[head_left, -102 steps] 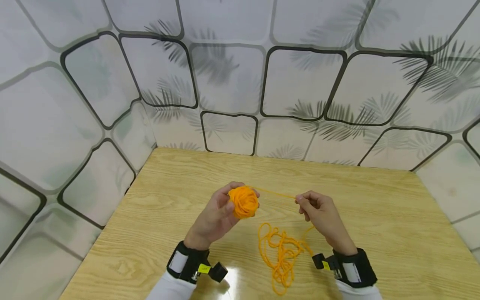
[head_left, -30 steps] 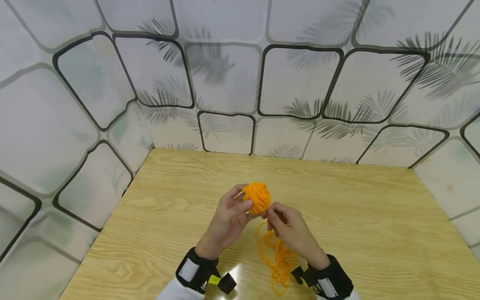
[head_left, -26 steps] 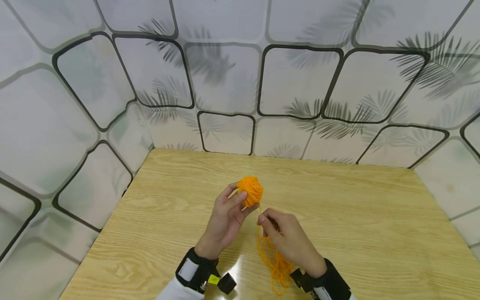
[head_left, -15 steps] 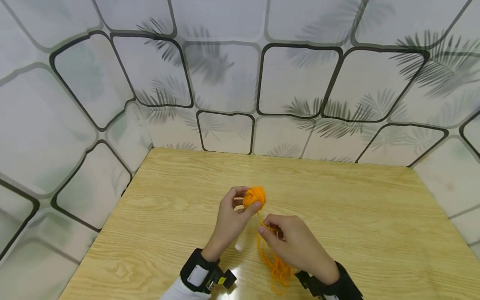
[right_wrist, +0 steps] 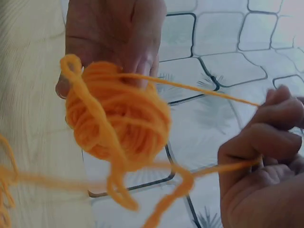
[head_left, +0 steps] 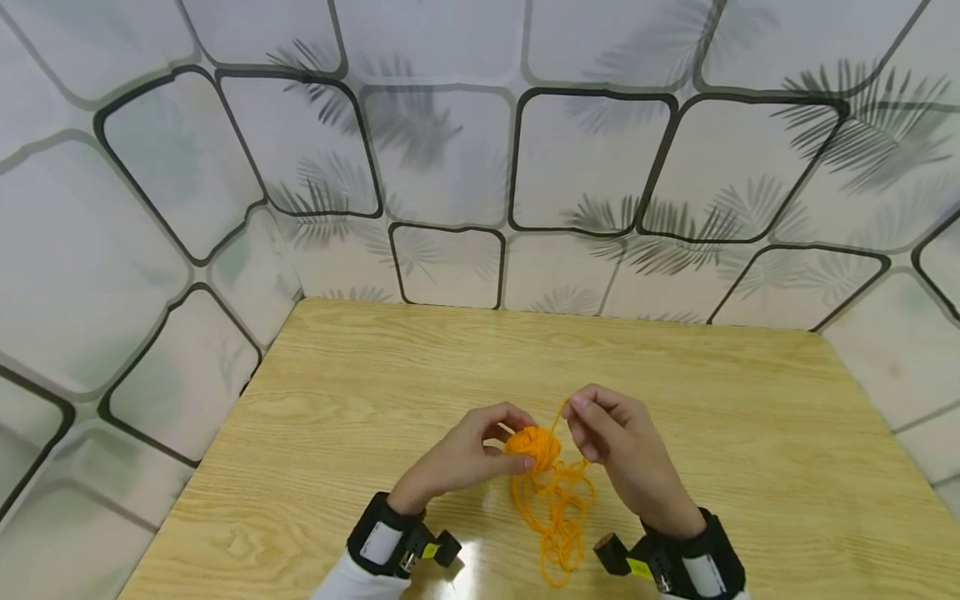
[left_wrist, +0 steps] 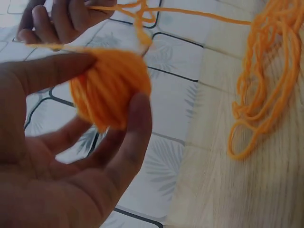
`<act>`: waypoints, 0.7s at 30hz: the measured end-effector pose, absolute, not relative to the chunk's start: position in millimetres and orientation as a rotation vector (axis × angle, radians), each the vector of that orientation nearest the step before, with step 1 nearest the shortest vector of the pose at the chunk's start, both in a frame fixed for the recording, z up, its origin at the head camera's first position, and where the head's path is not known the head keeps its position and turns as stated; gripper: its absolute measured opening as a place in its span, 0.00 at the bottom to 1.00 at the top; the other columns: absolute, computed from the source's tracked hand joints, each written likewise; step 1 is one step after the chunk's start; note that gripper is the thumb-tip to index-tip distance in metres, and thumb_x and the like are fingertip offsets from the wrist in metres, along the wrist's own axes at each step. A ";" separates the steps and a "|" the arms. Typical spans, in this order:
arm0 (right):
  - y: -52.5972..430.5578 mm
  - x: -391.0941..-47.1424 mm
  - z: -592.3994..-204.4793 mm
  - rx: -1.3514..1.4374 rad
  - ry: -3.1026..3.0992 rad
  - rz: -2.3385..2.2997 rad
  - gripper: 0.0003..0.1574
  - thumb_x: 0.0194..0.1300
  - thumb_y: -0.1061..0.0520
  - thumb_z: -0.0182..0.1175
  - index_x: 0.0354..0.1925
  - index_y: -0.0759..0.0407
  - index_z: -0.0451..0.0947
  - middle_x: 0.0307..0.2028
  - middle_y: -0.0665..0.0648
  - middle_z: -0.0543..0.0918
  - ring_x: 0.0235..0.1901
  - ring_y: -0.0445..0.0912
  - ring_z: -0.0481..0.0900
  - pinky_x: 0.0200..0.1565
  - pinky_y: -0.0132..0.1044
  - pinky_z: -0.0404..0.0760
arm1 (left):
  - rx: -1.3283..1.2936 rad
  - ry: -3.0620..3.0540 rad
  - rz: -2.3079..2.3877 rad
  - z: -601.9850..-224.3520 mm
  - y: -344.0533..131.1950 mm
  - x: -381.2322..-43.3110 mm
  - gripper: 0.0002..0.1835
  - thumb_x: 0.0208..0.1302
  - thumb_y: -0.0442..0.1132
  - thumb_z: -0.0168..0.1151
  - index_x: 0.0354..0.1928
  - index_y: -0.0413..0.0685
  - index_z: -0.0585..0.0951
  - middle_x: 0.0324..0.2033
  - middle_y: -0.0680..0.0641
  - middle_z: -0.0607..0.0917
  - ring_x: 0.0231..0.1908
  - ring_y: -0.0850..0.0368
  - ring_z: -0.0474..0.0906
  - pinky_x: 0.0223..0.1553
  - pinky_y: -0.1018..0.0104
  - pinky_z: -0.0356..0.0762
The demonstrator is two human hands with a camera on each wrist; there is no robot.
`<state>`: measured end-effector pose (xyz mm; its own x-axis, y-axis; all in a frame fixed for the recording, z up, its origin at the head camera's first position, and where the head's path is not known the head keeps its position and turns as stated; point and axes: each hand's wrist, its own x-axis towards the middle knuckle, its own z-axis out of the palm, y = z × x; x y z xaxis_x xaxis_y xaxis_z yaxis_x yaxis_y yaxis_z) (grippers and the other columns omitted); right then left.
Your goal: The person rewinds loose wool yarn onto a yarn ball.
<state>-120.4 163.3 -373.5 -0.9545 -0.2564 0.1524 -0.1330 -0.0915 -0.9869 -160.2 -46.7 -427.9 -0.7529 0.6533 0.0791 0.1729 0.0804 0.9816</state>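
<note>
My left hand (head_left: 472,448) holds an orange ball of yarn (left_wrist: 111,90) between thumb and fingers; in the left wrist view its thumb lies on top and fingers wrap below. A taut strand (right_wrist: 199,89) runs from the ball to my right hand (head_left: 626,442), up and to the right of it. Thumb and forefinger of that hand pinch the strand, and the yarn comes out again under its curled fingers in the right wrist view. A looped, slightly tangled length crosses in front of the ball there. The loose pile of yarn (head_left: 558,533) lies on the table below both hands.
The wooden table (head_left: 360,367) meets a wall (head_left: 450,267) with a stone-and-leaf pattern at the back and left. Black wrist straps with small cameras (head_left: 611,554) sit on both forearms, close over the tabletop near the yarn pile.
My left hand has lowered the ball toward the pile and turned it. The right hand has moved from below the ball to its upper right, drawing the strand along.
</note>
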 end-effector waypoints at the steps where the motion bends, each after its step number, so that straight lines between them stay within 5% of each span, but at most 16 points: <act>1: 163.7 -121.6 -373.9 -0.431 2.025 -2.260 0.22 0.71 0.51 0.46 0.37 0.73 0.67 0.22 0.56 0.68 0.18 0.45 0.59 0.19 0.39 0.58 | 0.864 1.916 1.706 -427.7 -47.9 -160.2 0.18 0.56 0.43 0.64 0.49 0.50 0.74 0.46 0.48 0.77 0.43 0.50 0.75 0.40 0.58 0.78; 7: 159.8 -128.5 -382.8 -0.327 1.967 -2.375 0.26 0.70 0.49 0.47 0.36 0.76 0.64 0.20 0.56 0.64 0.16 0.45 0.57 0.20 0.38 0.55 | 1.092 1.454 1.759 -423.2 -55.2 -159.6 0.19 0.60 0.35 0.60 0.52 0.38 0.70 0.47 0.42 0.75 0.46 0.49 0.76 0.43 0.50 0.76; 11: 148.6 -131.1 -393.9 -0.139 1.984 -2.354 0.30 0.66 0.43 0.51 0.36 0.73 0.66 0.19 0.56 0.63 0.16 0.44 0.56 0.21 0.38 0.53 | 1.123 1.185 1.918 -417.6 -56.7 -157.4 0.20 0.62 0.34 0.57 0.55 0.37 0.68 0.48 0.43 0.74 0.46 0.52 0.75 0.45 0.55 0.75; 16: 134.8 -129.6 -404.3 -0.091 1.987 -2.233 0.29 0.64 0.40 0.52 0.36 0.67 0.70 0.20 0.56 0.61 0.17 0.43 0.55 0.22 0.40 0.50 | 1.013 1.014 2.211 -413.2 -54.7 -154.4 0.19 0.65 0.34 0.52 0.57 0.43 0.67 0.49 0.46 0.73 0.46 0.57 0.72 0.46 0.65 0.73; 21: 124.8 -125.8 -410.4 -0.290 1.993 -2.081 0.29 0.69 0.41 0.45 0.38 0.68 0.70 0.21 0.58 0.64 0.16 0.42 0.55 0.19 0.35 0.52 | 0.786 1.019 2.488 -411.5 -52.0 -156.3 0.18 0.67 0.33 0.47 0.58 0.40 0.65 0.50 0.43 0.73 0.48 0.55 0.72 0.51 0.60 0.71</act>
